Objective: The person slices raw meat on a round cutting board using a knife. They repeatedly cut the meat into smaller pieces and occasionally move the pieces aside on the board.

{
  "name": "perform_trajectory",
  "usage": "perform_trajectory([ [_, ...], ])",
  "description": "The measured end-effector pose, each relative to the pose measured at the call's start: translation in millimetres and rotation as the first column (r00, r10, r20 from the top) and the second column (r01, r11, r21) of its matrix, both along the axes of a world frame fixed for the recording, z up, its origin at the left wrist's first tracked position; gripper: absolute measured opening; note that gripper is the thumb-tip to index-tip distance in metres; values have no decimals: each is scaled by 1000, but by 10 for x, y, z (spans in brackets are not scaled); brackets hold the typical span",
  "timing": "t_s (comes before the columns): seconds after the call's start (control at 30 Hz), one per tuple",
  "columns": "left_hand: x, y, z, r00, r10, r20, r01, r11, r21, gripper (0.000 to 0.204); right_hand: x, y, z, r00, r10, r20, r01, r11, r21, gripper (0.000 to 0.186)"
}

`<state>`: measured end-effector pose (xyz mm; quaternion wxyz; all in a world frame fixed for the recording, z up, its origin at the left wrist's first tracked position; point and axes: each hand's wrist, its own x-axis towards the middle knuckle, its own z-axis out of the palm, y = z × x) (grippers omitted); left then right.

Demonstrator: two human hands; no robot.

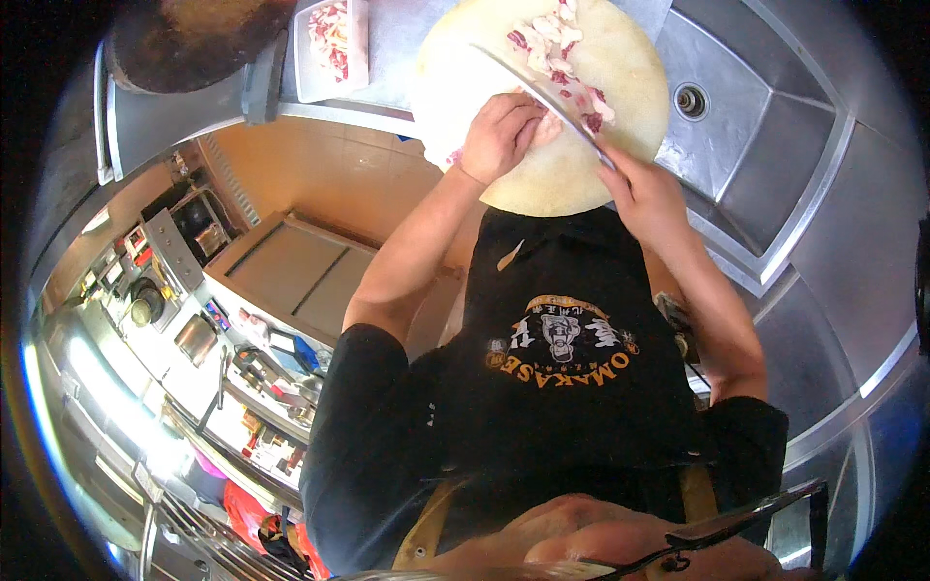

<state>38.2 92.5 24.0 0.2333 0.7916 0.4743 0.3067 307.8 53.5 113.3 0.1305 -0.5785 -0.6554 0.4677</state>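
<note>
A round, pale cutting board (pixel 542 189) lies before me on the metal counter. My right hand (pixel 647 194) is closed round the handle of a knife (pixel 542 97), whose blade slants across the board toward the upper left. Close against the blade, my left hand (pixel 501 134) presses with curled fingers on a pale piece of raw meat (pixel 546 129). Beyond the blade, several cut chunks of red and whitish meat (pixel 554 48) lie scattered over the board. The board's left side is washed out by glare.
A white plastic tub (pixel 332 48) of cut meat stands left of the board. At the right is a steel sink (pixel 722 145) with a drain. A large dark round pan (pixel 184 44) sits at the far left. Shelves with kitchenware fill the lower left.
</note>
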Motion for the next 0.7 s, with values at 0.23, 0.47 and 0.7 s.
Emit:
perform_trajectory([
  [0.23, -7, 34, -68, 996, -3, -88, 10, 997, 79, 19, 111, -385, 76, 997, 39, 65, -34, 997, -71, 40],
  [0.47, 16, 89, -51, 993, 0, -114, 4, 999, 41, 18, -259, 39, -135, 1000, 10, -10, -11, 998, -69, 39],
  [0.7, -1, 76, -59, 997, 5, -78, -2, 999, 35, 19, -100, -171, -198, 1000, -6, -22, 6, 1000, -7, 39],
])
